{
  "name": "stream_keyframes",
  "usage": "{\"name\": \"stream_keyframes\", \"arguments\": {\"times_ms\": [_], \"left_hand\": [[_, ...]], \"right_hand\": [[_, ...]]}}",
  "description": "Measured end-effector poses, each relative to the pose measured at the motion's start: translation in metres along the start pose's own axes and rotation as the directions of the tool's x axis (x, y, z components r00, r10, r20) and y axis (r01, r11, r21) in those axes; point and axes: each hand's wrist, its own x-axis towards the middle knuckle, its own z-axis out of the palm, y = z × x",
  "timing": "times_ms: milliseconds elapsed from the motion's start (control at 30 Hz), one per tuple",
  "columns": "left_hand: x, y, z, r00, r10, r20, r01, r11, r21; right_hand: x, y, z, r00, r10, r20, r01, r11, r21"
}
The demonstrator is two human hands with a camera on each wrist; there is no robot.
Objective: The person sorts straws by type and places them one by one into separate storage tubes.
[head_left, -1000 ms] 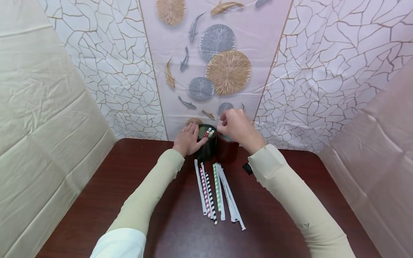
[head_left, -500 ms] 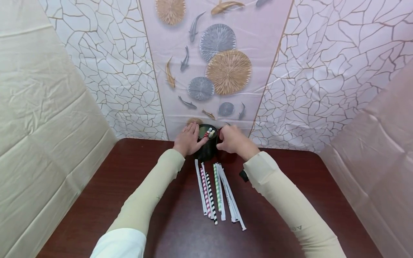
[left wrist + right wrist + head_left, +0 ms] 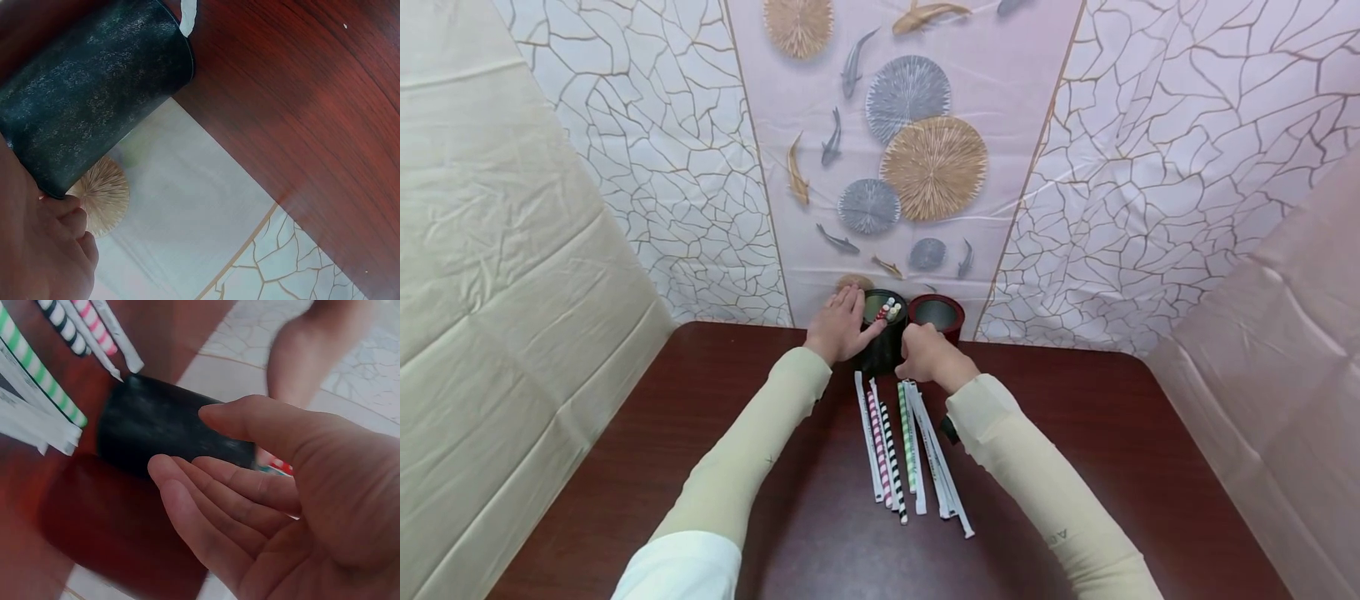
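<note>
My left hand (image 3: 841, 325) grips the rim of a black cylindrical cup (image 3: 883, 352) at the back of the table, thumb across its front. Its curled fingers show at the rim in the left wrist view. Several straws (image 3: 887, 309) stand in this cup. A dark red cup (image 3: 960, 321) sits just to the right. My right hand (image 3: 928, 354) is in front of the two cups, its fingers loosely bent and holding nothing in the right wrist view. Below it on the table lie a green-striped straw (image 3: 906, 437) and white paper-wrapped straws (image 3: 937, 458).
A pink-striped straw (image 3: 877, 442), a black-striped straw (image 3: 892, 467) and a wrapped straw (image 3: 868, 433) lie left of the green one. Behind the cups rises a fish-patterned cloth backdrop (image 3: 820, 283), with cream cloth walls (image 3: 512, 333) at the sides.
My right hand has come down from above the red cup toward the straws' far ends, uncovering the red cup's opening. The left hand has stayed on the black cup.
</note>
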Motion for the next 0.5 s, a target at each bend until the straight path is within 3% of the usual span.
{"name": "stream_keyframes", "arguments": {"times_ms": [133,500], "left_hand": [[-0.001,0.001,-0.001,1.000,0.002,0.000,-0.002,1.000,0.005],[-0.003,0.002,-0.002,1.000,-0.006,-0.001,0.006,1.000,0.008]], "right_hand": [[0.005,0.004,0.019,0.998,0.042,0.039,-0.044,0.997,0.060],[0.013,0.014,0.059,0.997,0.077,0.030,-0.080,0.988,0.130]]}}
